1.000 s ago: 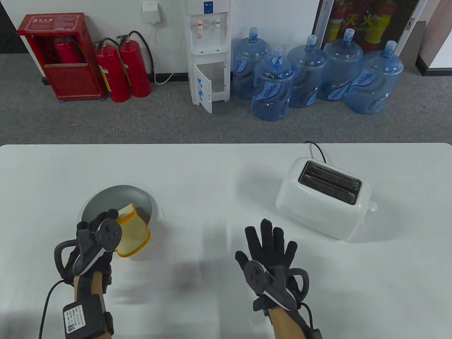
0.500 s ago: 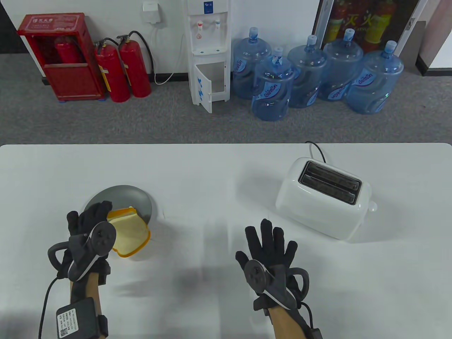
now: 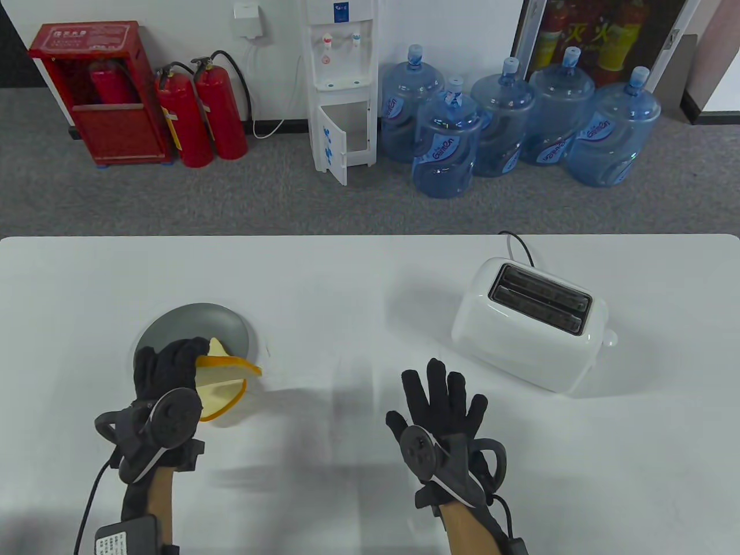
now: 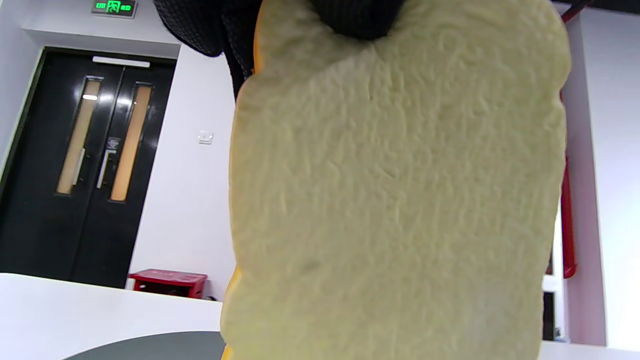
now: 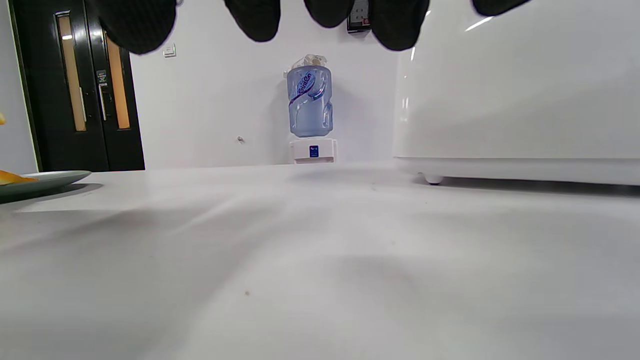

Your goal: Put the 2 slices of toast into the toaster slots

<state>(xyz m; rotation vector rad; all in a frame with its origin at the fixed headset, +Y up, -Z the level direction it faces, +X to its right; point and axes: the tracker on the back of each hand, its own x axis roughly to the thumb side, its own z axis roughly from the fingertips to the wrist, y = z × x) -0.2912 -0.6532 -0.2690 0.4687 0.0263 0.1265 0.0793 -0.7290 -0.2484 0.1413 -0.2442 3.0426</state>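
Hand left (image 3: 167, 376) pinches 1 toast slice (image 3: 228, 364) by its edge, fingers curled round it, slice raised off the plate (image 3: 231, 324) and tilted with crust toward the right. In the left wrist view that slice (image 4: 395, 200) fills most of the picture, fingertips (image 4: 355, 17) clamped on its top edge. 2nd slice (image 3: 222, 399) lies just under it, half on the plate's near rim, half over the desk (image 3: 358, 277); whether the 2 slices touch, can't tell.

Right hand (image 3: 442, 404) lies flat on the desk, fingers straight and spread, holding nothing, near the toaster's front left corner but apart from it. Right wrist view shows its fingertips (image 5: 257, 17) hanging at the top edge and the toaster wall (image 5: 520, 90) close by.

Toaster (image 3: 529, 324) sits right of centre, well apart from the plate, both slots (image 3: 540, 298) dark and empty, cord running off behind.

Progress: 0 of 2 slices inserted. Judged step: 1st slice picked up, carry to toaster not begun. Left: move it across, drop in 1 slot, then the same for the 2nd slice.

Counts: 2 slices, 1 plate, 1 toaster with 2 slots, 2 hands. Behind the desk: 5 water jugs (image 3: 445, 144), 1 dispenser (image 3: 341, 87), 2 loose extinguishers (image 3: 199, 115), 1 red cabinet (image 3: 92, 92).
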